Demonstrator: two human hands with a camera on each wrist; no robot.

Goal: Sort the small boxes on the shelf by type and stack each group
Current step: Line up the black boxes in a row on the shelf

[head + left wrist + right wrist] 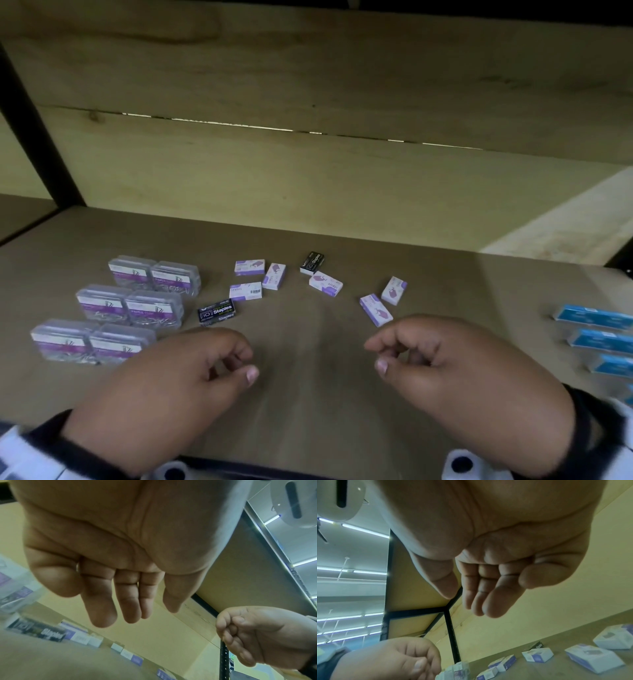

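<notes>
**Small boxes scattered on a shelf, both hands empty above the front edge**

Two black boxes (216, 311) (312, 263) read "10 Staples"; one lies front-left of the scatter, the other at its back. Six white-and-purple boxes (249, 267) lie loose between and beside them, their print too small to read. At left, six clear cases (153, 278) with purple "Paper Clip" labels stand in three pairs. Blue boxes (592, 316) run along the right edge, cut off by the frame. Left hand (164, 390) and right hand (459, 380) hover near the front edge, fingers loosely curled, grasping nothing. Bare board lies between the hands and behind the scatter. The shelf (308, 394) is brown board with a pale wood back panel and black metal posts; the wrist views show ceiling strip lights.
</notes>
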